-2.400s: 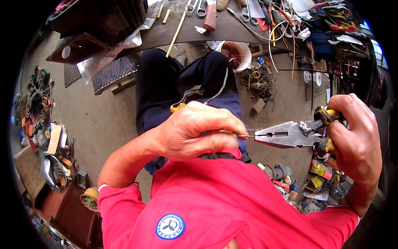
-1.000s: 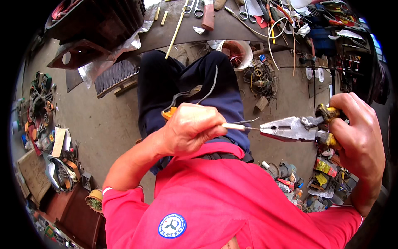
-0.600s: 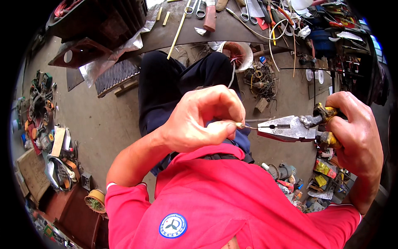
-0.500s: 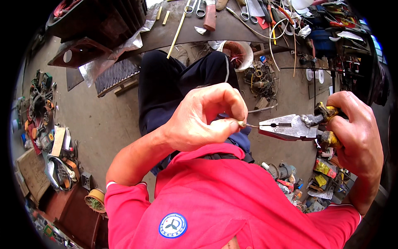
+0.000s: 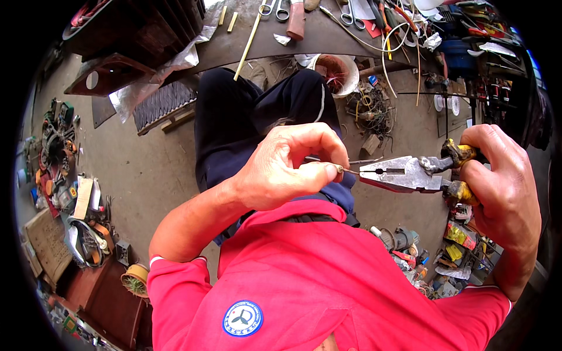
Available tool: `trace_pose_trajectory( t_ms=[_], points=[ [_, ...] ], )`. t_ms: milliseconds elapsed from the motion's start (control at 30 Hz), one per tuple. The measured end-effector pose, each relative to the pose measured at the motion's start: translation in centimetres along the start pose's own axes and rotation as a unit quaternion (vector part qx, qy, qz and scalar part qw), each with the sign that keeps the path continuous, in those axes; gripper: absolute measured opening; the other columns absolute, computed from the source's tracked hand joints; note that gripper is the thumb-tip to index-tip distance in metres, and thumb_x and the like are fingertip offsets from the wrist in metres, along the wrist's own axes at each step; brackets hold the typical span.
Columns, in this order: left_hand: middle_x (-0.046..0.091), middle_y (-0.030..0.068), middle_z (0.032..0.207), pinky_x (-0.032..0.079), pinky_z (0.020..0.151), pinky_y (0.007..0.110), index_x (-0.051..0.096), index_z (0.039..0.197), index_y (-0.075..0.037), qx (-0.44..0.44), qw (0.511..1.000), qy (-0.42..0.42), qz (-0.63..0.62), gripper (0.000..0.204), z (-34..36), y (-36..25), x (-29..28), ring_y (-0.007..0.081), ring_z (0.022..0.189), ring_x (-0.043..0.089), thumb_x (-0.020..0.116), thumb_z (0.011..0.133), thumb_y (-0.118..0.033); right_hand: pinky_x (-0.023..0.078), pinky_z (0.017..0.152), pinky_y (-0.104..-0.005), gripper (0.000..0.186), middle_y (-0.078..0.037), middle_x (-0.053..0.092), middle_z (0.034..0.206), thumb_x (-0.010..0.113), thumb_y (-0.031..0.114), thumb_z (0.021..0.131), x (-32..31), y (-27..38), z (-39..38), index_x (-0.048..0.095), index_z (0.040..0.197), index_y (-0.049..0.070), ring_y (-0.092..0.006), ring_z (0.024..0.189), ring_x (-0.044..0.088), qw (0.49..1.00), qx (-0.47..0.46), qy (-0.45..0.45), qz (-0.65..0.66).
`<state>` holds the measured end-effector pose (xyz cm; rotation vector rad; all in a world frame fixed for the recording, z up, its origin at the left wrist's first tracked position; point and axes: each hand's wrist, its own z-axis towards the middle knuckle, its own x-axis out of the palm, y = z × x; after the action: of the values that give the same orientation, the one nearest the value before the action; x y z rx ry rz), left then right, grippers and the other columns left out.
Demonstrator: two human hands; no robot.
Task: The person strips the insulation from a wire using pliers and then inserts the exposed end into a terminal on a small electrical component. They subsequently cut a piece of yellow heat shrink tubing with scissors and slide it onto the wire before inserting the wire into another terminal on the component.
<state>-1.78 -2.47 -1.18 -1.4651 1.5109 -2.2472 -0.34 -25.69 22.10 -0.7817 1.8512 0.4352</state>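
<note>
My left hand point(image 5: 281, 169) is closed in a pinch in front of my lap. Thumb and forefinger hold a short, thin wire point(image 5: 350, 171) that points to the right. Its far end meets the jaw tips of the combination pliers point(image 5: 407, 174). My right hand point(image 5: 500, 178) is wrapped round the worn yellow-and-black handles of these pliers. The jaws look closed at the tips; whether they clamp the wire firmly is hard to see. Behind the wire, a thin dark strand point(image 5: 366, 161) sticks out beyond my left fingers.
A dark workbench point(image 5: 328, 42) crosses ahead, carrying scissors point(image 5: 282, 11), a thin yellowish stick point(image 5: 248, 47) and loose cables. Beneath its edge stands a white bucket point(image 5: 349, 76). Heaped wire scraps point(image 5: 373, 108) lie on the floor. Assorted parts crowd both sides, with a potted plant point(image 5: 136, 282) at left.
The pliers have shifted slightly left and up, bringing their tips closer to my left fingers. The small yellowish bit at my left fingertips shows less now. Both hands keep their grip.
</note>
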Motion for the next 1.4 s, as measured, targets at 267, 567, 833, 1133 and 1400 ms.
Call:
trace_pose_trajectory(
  t_ms=[267,567,833,1133,1400],
  points=[
    [0.057,0.0052,0.083,0.042,0.069,0.027,0.061,0.097,0.002,-0.045,0.999,0.011,0.025,0.015,-0.2,-0.5,0.4,0.0114,0.076,0.051,0.056,0.091,-0.011,0.047,0.064,-0.0440,0.028,-0.018,0.057,0.096,0.068,0.004,0.057,0.0,0.3,0.0,0.044,0.069,-0.002,-0.0355,0.079,0.059,1.000,-0.001,-0.007,-0.026],
    [0.054,0.0043,0.081,0.038,0.066,0.027,0.061,0.088,0.002,0.012,0.990,-0.017,0.143,0.011,-0.4,0.2,0.9,0.0110,0.073,0.045,0.054,0.086,-0.007,0.046,0.064,-0.0427,0.026,-0.017,0.057,0.097,0.068,0.007,0.059,0.1,0.7,0.0,0.045,0.069,-0.001,-0.0333,0.078,0.057,0.999,-0.007,0.002,-0.044],
    [0.055,0.0039,0.081,0.039,0.067,0.028,0.059,0.086,0.002,-0.003,0.985,-0.072,0.154,0.011,-0.8,2.8,0.0,0.0118,0.073,0.046,0.048,0.083,0.003,0.048,0.064,-0.0430,0.026,-0.018,0.058,0.098,0.068,0.008,0.061,0.0,0.2,-0.9,0.047,0.071,-0.003,-0.0335,0.078,0.060,0.999,-0.001,-0.033,-0.013],
    [0.064,0.0108,0.089,0.046,0.071,0.035,0.061,0.114,0.001,0.213,0.899,-0.038,0.382,0.032,-0.1,0.1,1.5,0.0233,0.079,0.058,0.068,0.083,0.000,0.049,0.065,-0.0439,0.026,-0.018,0.059,0.095,0.071,0.006,0.060,-0.1,0.0,-0.5,0.048,0.072,-0.002,-0.0356,0.079,0.061,1.000,0.015,-0.019,0.012],
    [0.044,0.0051,0.061,0.035,0.049,0.036,0.055,0.073,-0.005,0.360,0.748,-0.006,0.558,0.022,0.4,1.1,-0.2,0.0233,0.049,0.046,0.077,0.074,-0.012,0.047,0.064,-0.0396,0.024,-0.013,0.059,0.093,0.072,0.014,0.062,-0.5,1.9,-0.2,0.052,0.067,0.002,-0.0280,0.075,0.058,0.999,0.006,0.013,-0.043]
  ],
)
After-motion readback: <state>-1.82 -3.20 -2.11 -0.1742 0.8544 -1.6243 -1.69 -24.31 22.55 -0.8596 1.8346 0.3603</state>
